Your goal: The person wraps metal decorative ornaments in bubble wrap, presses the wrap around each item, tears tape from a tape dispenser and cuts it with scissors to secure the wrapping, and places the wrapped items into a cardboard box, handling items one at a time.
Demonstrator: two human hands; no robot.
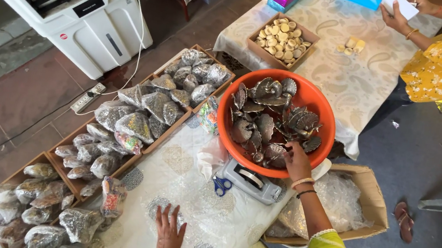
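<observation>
Inside the orange basin (320, 108), the right hand (296, 159) reached over the near rim, fingers curled down onto a silver shell-shaped piece (274, 151) — whether they had closed on it could not be told. That piece lay just ahead of the fingertips at the heap's near edge; its long axis and pointing were unclear. The left hand (168, 234) rested flat and spread on the patterned tablecloth (183, 164), well apart from the basin — the right hand was plainly nearer. Wooden trays (134, 158) of wrapped packets sat to the left. Another person's hand (393, 17) held a white card beyond.
</observation>
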